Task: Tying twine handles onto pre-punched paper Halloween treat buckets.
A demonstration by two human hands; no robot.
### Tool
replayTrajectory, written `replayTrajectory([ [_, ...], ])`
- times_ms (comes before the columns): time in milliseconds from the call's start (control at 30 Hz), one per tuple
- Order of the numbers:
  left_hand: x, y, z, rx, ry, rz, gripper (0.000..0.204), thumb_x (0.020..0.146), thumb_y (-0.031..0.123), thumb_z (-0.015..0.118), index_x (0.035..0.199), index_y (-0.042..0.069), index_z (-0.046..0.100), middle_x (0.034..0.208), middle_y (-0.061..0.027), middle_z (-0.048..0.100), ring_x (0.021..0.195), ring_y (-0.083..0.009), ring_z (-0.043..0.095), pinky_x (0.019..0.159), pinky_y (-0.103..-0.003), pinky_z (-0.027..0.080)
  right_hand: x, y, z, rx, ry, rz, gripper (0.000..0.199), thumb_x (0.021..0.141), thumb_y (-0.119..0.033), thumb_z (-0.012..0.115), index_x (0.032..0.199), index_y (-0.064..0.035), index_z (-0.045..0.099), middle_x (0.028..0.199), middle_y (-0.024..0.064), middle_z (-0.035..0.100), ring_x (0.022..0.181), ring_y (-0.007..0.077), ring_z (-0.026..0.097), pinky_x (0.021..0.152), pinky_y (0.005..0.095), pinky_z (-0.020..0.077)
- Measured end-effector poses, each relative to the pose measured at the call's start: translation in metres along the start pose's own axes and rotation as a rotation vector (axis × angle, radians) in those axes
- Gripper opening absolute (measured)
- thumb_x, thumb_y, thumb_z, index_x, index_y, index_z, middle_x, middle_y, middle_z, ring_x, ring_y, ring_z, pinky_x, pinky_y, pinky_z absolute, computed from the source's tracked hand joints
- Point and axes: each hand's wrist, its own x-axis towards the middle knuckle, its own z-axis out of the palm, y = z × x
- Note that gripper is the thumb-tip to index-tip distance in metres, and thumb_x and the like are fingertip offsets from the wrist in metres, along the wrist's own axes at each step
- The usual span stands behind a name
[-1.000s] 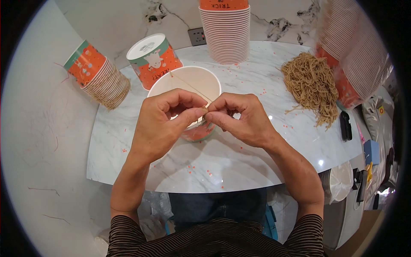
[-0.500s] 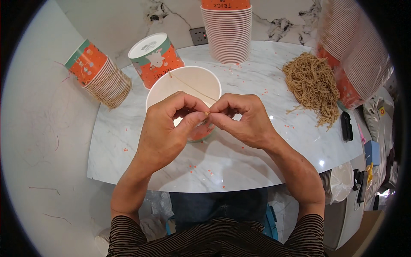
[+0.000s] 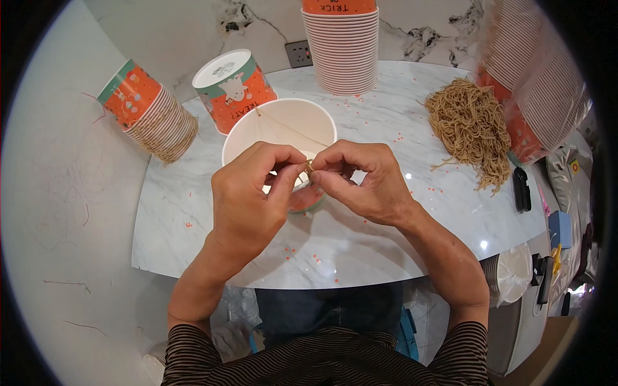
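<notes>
A tan cord (image 3: 290,132) runs from a hole near the far rim of a white-lined paper bucket (image 3: 280,116) across its mouth to my fingers. At the bucket's near side, my left hand (image 3: 254,193) pinches the cord between thumb and forefinger. My right hand (image 3: 364,180) pinches it too, fingertips almost meeting the left ones. A small loop of cord shows between them. Both hands hide the near rim and much of the bucket's orange printed side.
Behind stands an upturned orange bucket (image 3: 225,90). A stack with cords (image 3: 148,109) lies left, a tall bucket stack (image 3: 341,51) stands at the back. Right are a heap of tan cords (image 3: 470,128), plastic-wrapped buckets (image 3: 541,83) and a black object (image 3: 521,190). Orange bits dot the marble table (image 3: 193,244).
My fingertips have drawn slightly apart, and a small loop of cord now shows between them. The left hand has lowered a little. The bucket has shifted slightly right.
</notes>
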Motion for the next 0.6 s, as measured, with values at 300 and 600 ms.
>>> replayTrajectory([
  [300,-0.0012,-0.0043,0.0076,0.068,0.073,0.098,0.012,0.092,-0.005,0.072,0.102,-0.003,0.067,0.088,-0.0075,0.072,0.075,-0.0103,0.069,0.068,-0.024,0.059,-0.0002,-0.0007,-0.0006,-0.056,0.008,-0.030,0.007,0.090,-0.006,0.073,0.096,-0.0012,0.073,0.072,0.0012,0.068,0.062,0.0042,0.056,0.056,0.0237,0.0448],
  [600,-0.0012,-0.0066,0.0087,-0.036,0.075,0.091,0.010,0.092,-0.007,0.070,0.100,-0.003,0.068,0.090,-0.0045,0.072,0.078,-0.0071,0.067,0.070,-0.024,0.058,-0.0021,-0.0054,0.0021,-0.013,0.046,0.056,0.005,0.089,-0.003,0.071,0.092,0.0015,0.070,0.070,0.0016,0.067,0.062,0.0049,0.057,0.056,0.0238,0.0473],
])
